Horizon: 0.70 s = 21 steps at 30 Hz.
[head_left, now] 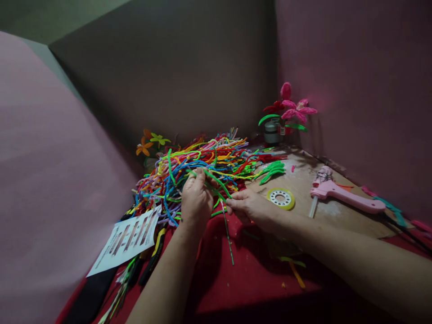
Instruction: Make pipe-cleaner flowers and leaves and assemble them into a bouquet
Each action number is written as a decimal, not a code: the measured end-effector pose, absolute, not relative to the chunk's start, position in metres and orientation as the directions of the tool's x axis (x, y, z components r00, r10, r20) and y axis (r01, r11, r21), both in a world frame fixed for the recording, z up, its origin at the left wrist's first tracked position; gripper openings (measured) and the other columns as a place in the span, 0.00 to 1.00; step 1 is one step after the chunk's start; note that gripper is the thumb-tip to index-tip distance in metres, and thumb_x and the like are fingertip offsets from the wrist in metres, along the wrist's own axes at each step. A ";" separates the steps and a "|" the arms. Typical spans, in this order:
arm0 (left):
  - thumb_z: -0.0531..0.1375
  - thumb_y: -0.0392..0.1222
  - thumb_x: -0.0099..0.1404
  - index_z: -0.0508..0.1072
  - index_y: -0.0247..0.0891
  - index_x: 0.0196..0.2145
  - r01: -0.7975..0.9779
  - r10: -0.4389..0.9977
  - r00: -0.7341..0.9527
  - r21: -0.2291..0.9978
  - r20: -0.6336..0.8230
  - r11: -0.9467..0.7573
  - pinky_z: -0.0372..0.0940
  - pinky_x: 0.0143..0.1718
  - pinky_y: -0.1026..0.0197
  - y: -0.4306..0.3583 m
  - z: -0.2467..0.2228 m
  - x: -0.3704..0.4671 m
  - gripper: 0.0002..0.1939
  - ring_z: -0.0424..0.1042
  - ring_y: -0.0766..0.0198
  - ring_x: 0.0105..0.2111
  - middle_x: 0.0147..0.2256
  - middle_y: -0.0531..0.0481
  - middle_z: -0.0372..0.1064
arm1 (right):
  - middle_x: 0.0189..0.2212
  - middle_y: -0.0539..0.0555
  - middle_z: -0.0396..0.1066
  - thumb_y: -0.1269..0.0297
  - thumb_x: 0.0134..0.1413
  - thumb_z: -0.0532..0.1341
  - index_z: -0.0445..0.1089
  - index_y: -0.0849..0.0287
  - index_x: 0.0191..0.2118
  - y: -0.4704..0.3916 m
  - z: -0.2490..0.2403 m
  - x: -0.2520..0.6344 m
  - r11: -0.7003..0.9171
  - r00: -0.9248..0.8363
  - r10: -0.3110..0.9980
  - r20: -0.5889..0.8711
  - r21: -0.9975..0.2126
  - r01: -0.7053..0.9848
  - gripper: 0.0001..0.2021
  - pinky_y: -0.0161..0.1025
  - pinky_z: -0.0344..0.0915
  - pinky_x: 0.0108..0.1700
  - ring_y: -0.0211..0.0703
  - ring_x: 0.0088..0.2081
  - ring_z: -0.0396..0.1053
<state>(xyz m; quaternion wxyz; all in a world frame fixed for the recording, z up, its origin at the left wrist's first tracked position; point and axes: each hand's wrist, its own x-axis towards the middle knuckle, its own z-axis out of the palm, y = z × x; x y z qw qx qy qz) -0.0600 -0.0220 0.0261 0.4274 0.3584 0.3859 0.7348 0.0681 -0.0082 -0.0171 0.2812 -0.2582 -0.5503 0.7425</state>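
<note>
Green pipe cleaners point(219, 183) are bent into a narrow loop between my two hands. My left hand point(198, 193) pinches their far end, fingers closed. The fingers of my right hand point(245, 204) are closed on the near end, to the right and slightly lower. A thin green stem point(229, 238) hangs below the fingers over the red cloth. Just behind my hands lies a big heap of multicoloured pipe cleaners point(202, 155).
A pink glue gun point(351, 195) and a yellow tape roll point(281, 199) lie on a brown board point(303, 168) at the right. Pink flowers point(299, 110) stand behind. A printed sheet point(126, 240) and yellow-black pliers point(155, 254) lie at the left on red cloth point(232, 288).
</note>
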 end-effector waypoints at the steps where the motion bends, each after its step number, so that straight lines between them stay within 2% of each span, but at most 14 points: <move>1: 0.65 0.46 0.50 0.67 0.34 0.29 -0.367 0.926 -0.328 0.878 0.186 -0.306 0.59 0.24 0.72 -0.021 0.025 -0.065 0.15 0.63 0.76 0.22 0.24 0.56 0.62 | 0.09 0.40 0.46 0.58 0.48 0.58 0.62 0.61 0.20 -0.006 -0.019 0.068 -0.274 -0.704 0.706 -0.073 -0.945 -0.177 0.13 0.31 0.38 0.16 0.27 0.12 0.40; 4: 0.67 0.44 0.48 0.69 0.34 0.35 -0.316 0.997 -0.077 0.947 0.025 -0.048 0.56 0.20 0.73 -0.022 0.019 -0.074 0.18 0.61 0.77 0.20 0.24 0.55 0.63 | 0.10 0.39 0.44 0.58 0.48 0.58 0.61 0.61 0.20 -0.002 -0.021 0.070 -0.349 -0.705 0.705 -0.074 -0.902 -0.254 0.13 0.30 0.38 0.16 0.26 0.12 0.39; 6: 0.66 0.43 0.48 0.70 0.33 0.35 -0.196 0.993 0.070 0.975 -0.097 0.109 0.54 0.18 0.72 -0.025 0.013 -0.073 0.17 0.61 0.76 0.18 0.23 0.54 0.64 | 0.09 0.39 0.45 0.60 0.47 0.59 0.60 0.61 0.20 -0.001 -0.021 0.071 -0.346 -0.702 0.708 -0.077 -0.904 -0.250 0.13 0.29 0.39 0.15 0.26 0.12 0.40; 7: 0.66 0.43 0.48 0.70 0.32 0.33 -0.140 0.989 0.095 0.982 -0.116 0.129 0.53 0.18 0.71 -0.026 0.011 -0.071 0.16 0.61 0.75 0.17 0.22 0.54 0.64 | 0.09 0.40 0.45 0.61 0.47 0.59 0.60 0.61 0.19 -0.001 -0.021 0.071 -0.336 -0.699 0.710 -0.081 -0.912 -0.236 0.13 0.29 0.39 0.15 0.26 0.12 0.40; 9: 0.66 0.43 0.48 0.69 0.31 0.25 -0.059 0.994 0.057 0.993 -0.095 0.098 0.51 0.17 0.71 -0.028 0.008 -0.065 0.13 0.60 0.75 0.16 0.18 0.54 0.62 | 0.09 0.40 0.45 0.63 0.47 0.60 0.61 0.62 0.19 -0.002 -0.022 0.071 -0.312 -0.696 0.714 -0.076 -0.925 -0.219 0.12 0.29 0.40 0.15 0.26 0.11 0.41; 11: 0.66 0.43 0.48 0.65 0.32 0.20 -0.018 0.998 -0.041 0.998 -0.054 0.053 0.49 0.16 0.71 -0.029 0.008 -0.061 0.14 0.57 0.76 0.14 0.15 0.57 0.58 | 0.10 0.41 0.49 0.62 0.48 0.59 0.62 0.62 0.21 -0.001 -0.022 0.072 -0.347 -0.719 0.692 -0.069 -0.904 -0.247 0.11 0.29 0.42 0.15 0.27 0.12 0.45; 15: 0.65 0.43 0.50 0.65 0.32 0.20 -0.005 0.994 -0.110 1.000 0.006 -0.006 0.49 0.16 0.71 -0.029 0.011 -0.064 0.14 0.55 0.77 0.14 0.15 0.58 0.56 | 0.17 0.50 0.62 0.59 0.58 0.50 0.65 0.64 0.27 0.004 -0.021 0.077 -0.640 -0.842 0.526 -0.118 -0.707 -0.301 0.16 0.31 0.51 0.20 0.31 0.16 0.55; 18: 0.64 0.44 0.52 0.61 0.33 0.19 -0.002 0.996 -0.076 0.999 0.040 -0.041 0.46 0.16 0.71 -0.029 0.012 -0.068 0.16 0.50 0.78 0.14 0.14 0.60 0.50 | 0.18 0.52 0.63 0.64 0.60 0.45 0.67 0.68 0.31 0.006 -0.021 0.081 -0.777 -0.908 0.398 -0.132 -0.575 -0.257 0.17 0.32 0.53 0.22 0.32 0.18 0.57; 21: 0.63 0.43 0.52 0.59 0.34 0.19 -0.001 0.995 -0.089 0.999 0.045 -0.045 0.46 0.17 0.70 -0.030 0.012 -0.068 0.17 0.47 0.78 0.14 0.15 0.61 0.47 | 0.18 0.52 0.62 0.66 0.59 0.48 0.67 0.69 0.31 0.005 -0.023 0.080 -0.821 -0.915 0.378 -0.140 -0.508 -0.262 0.15 0.32 0.53 0.23 0.32 0.18 0.57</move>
